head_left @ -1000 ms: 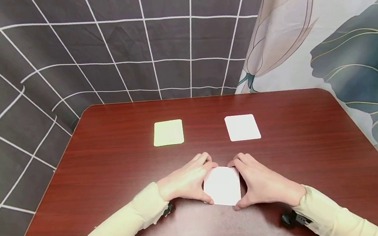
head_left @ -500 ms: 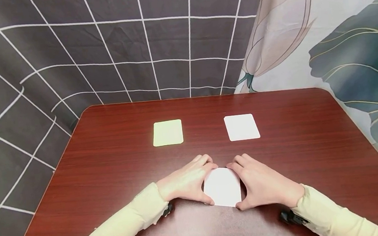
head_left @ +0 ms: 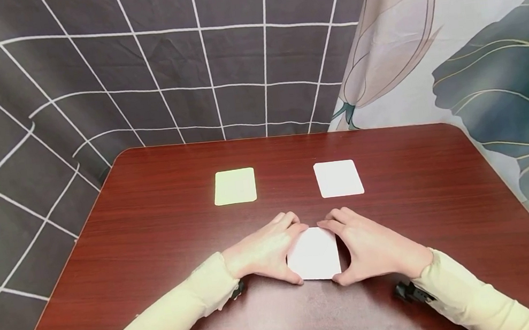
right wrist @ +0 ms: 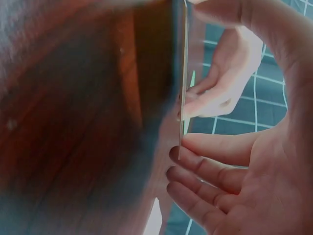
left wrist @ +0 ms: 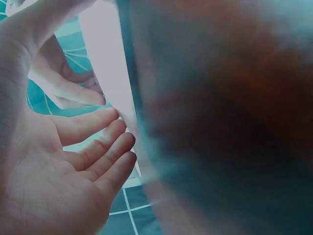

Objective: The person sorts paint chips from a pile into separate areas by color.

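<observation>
A thin white square card (head_left: pixel 314 256) lies between my two hands near the front middle of the table. My left hand (head_left: pixel 269 253) pinches its left side, thumb at the near corner and fingertips at the far one. On the opposite side my right hand (head_left: pixel 372 248) does the same. The right wrist view shows the card's thin edge (right wrist: pixel 184 73) almost straight on, while the left wrist view catches part of its pale face (left wrist: pixel 105 58). Farther back lie a pale green square card (head_left: pixel 235 186) and a second white square card (head_left: pixel 338 178), spaced apart.
The reddish-brown wooden table (head_left: pixel 154 225) has rounded far corners. Behind it hangs a dark grid-patterned curtain (head_left: pixel 176 61), with a leaf-patterned curtain (head_left: pixel 500 54) at the right. A dark strapped device (head_left: pixel 413 293) sits at the right wrist.
Both hands have shifted slightly away from me and to the right with the white card. The card has turned a little, and its near edge now runs nearly level. The two far cards stay put.
</observation>
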Demonstrator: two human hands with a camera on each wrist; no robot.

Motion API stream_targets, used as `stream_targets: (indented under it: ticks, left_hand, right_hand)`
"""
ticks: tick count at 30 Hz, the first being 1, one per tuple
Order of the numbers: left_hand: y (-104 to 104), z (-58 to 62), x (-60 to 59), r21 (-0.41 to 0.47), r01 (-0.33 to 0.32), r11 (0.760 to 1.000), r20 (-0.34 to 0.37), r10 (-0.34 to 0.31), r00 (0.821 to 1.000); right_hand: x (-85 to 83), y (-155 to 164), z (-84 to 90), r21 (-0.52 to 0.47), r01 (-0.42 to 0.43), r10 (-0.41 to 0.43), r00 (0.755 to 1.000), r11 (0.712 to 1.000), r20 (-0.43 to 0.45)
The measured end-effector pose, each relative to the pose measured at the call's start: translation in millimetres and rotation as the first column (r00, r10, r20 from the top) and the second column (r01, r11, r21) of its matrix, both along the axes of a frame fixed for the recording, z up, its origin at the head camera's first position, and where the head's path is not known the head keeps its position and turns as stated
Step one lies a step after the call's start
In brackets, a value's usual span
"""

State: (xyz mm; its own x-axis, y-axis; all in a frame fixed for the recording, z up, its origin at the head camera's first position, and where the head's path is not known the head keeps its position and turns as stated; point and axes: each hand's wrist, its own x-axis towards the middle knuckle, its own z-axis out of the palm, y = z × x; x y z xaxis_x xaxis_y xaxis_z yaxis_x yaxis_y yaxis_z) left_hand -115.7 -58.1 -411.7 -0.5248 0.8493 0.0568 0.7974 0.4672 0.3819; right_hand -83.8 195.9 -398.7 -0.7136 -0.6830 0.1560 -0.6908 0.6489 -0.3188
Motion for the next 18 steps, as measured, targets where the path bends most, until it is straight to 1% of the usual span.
stream_targets:
  ticks: [3,5,7,9,11,14,17,18]
  left_hand:
    - [3.5,1.8,-6.0,0.013,0.001,1.0,0.015,-0.001,1.0]
    - [7.4,3.4,-11.2,0.016,0.002,1.0,0.009,-0.003,1.0]
    - [12.5,5.9,-17.2,0.013,0.002,1.0,-0.01,-0.002,1.0]
    - [19.0,9.2,-25.2,0.007,-0.001,1.0,-0.051,0.002,0.999]
    - [26.4,13.6,-35.2,0.003,-0.004,1.0,-0.102,0.004,0.995]
    - [37.7,19.9,-54.2,0.0,-0.019,1.0,-0.17,0.019,0.985]
    - [48.3,24.0,-74.7,-0.001,-0.049,0.999,-0.216,0.047,0.975]
    - [52.0,24.8,-81.3,0.004,-0.059,0.998,-0.217,0.059,0.974]
  right_hand:
    - [-3.5,3.3,1.4,-0.007,0.01,-0.01,1.0,1.0,0.009]
    - [-7.2,7.0,2.7,-0.012,0.021,-0.021,1.0,1.0,0.016]
    - [-13.0,11.8,4.8,-0.018,0.035,-0.034,0.999,0.999,0.018]
    - [-22.1,17.9,8.5,-0.024,0.052,-0.051,0.998,0.998,0.029]
    - [-34.1,25.5,13.0,-0.026,0.069,-0.068,0.997,0.997,0.028]
    - [-54.5,38.0,21.1,-0.022,0.091,-0.09,0.996,0.996,0.027]
    - [-74.5,50.0,28.7,-0.02,0.114,-0.114,0.993,0.993,0.02]
    - [-80.7,53.4,31.0,-0.019,0.12,-0.12,0.993,0.993,0.012]
